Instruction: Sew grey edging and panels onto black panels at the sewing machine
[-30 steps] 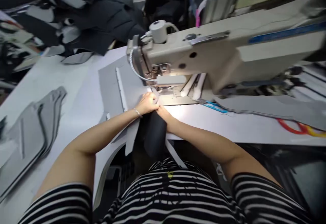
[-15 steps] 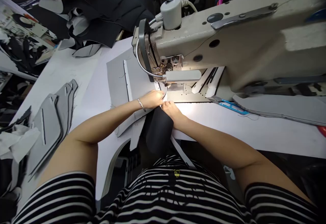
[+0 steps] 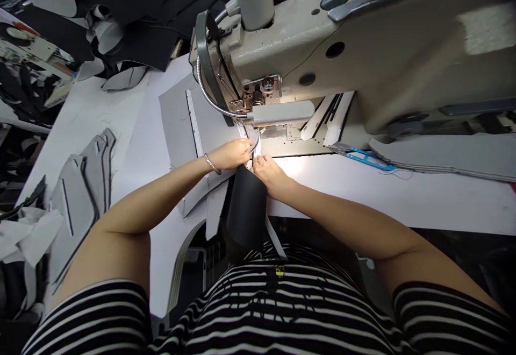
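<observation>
Right fingers [image 3: 264, 164] clamp black material [image 3: 246, 207] by the sewing machine [image 3: 363, 59]; left fingers [image 3: 244, 148], I cannot tell (shirt print [image 3: 279, 272] unreadable).

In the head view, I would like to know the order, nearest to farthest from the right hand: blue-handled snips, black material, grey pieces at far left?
From the right hand:
1. Black material, at its lower left.
2. Blue-handled snips, to its right.
3. Grey pieces, far left.
</observation>
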The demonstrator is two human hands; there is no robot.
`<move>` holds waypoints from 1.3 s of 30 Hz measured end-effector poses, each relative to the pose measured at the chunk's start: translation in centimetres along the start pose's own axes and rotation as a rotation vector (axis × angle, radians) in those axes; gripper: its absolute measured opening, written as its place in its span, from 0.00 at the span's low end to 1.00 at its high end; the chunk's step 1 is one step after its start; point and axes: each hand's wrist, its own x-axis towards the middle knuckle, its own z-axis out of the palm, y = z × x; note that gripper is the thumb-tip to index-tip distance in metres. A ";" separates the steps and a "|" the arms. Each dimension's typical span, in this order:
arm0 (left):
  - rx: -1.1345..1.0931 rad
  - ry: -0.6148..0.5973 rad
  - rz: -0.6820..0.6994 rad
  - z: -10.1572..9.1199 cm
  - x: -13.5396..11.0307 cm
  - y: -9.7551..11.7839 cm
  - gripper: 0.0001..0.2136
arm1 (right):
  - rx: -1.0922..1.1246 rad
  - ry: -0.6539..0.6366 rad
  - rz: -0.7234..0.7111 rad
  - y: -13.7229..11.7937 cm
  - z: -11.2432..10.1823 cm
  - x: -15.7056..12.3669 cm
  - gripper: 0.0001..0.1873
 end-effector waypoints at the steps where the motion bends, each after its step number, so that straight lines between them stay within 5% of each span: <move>1: -0.002 -0.001 0.002 0.0 0.0 0.0 0.08 | 0.005 0.014 -0.003 0.1 0.1 0.0 0.14; 25: 0.053 0.031 0.020 1.5 1.0 -0.1 0.07 | 0.092 0.049 0.057 -0.1 -0.4 0.4 0.17; 39: 0.180 0.041 0.101 1.9 1.1 0.1 0.07 | 0.120 0.179 0.063 0.3 2.0 1.1 0.19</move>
